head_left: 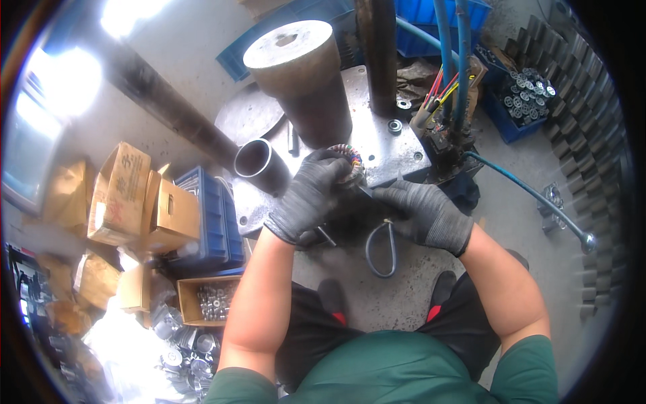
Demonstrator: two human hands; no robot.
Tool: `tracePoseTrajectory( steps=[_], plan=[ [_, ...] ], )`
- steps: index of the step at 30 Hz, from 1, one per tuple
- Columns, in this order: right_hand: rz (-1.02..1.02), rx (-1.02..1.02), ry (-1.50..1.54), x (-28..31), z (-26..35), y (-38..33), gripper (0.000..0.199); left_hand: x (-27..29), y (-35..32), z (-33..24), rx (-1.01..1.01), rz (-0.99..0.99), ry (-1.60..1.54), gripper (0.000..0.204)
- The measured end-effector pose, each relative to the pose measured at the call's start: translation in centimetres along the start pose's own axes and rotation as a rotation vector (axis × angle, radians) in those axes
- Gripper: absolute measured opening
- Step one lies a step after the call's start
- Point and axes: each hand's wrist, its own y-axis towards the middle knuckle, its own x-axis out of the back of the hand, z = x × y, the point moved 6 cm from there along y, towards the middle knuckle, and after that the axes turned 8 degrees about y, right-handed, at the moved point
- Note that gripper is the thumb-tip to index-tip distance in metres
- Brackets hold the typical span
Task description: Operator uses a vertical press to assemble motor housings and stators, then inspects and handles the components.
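Observation:
My left hand (pixel 311 188), in a dark grey work glove, is closed around a round part with coloured windings (pixel 350 156) that looks like a small motor stator. It is held over the near edge of the metal press table (pixel 387 161), just in front of a thick steel column (pixel 309 87). My right hand (pixel 425 210), gloved alike, is close beside it with fingers pinched together. What lies in those fingers is too small and dark to name. A loop of grey cable (pixel 381 252) hangs below, between the two hands; its upper end is partly hidden.
A steel tube (pixel 259 165) stands at the table's left. Two bearing-like rings (pixel 395 126) lie near a dark post (pixel 375 60). Cardboard boxes (pixel 121 195) and blue crates (pixel 208 222) are stacked left. A ball-ended lever (pixel 538 195) juts out right, near stacked metal cylinders (pixel 592 148).

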Motion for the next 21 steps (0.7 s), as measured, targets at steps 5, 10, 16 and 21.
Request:
tracePoseTrajectory(
  steps=[5, 10, 16, 21],
  plan=[
    [0.006, 0.013, 0.055, -0.1, -0.2, 0.1, 0.058, 0.2, 0.3, -0.7, 0.067, 0.034, 0.053, 0.039],
    [0.001, 0.005, -0.002, -0.1, 0.0, 0.2, 0.056, -0.9, 0.0, 0.7, 0.099, -0.002, 0.015, 0.037],
    [-0.018, -0.078, -0.176, -0.3, -0.5, 0.1, 0.059, -1.7, 0.3, 0.9, 0.125, -0.082, -0.063, 0.034],
    [-0.022, -0.145, -0.189, 0.3, -0.7, 0.5, 0.055, -2.1, 0.3, 1.0, 0.058, -0.233, 0.027, 0.031]
  ],
)
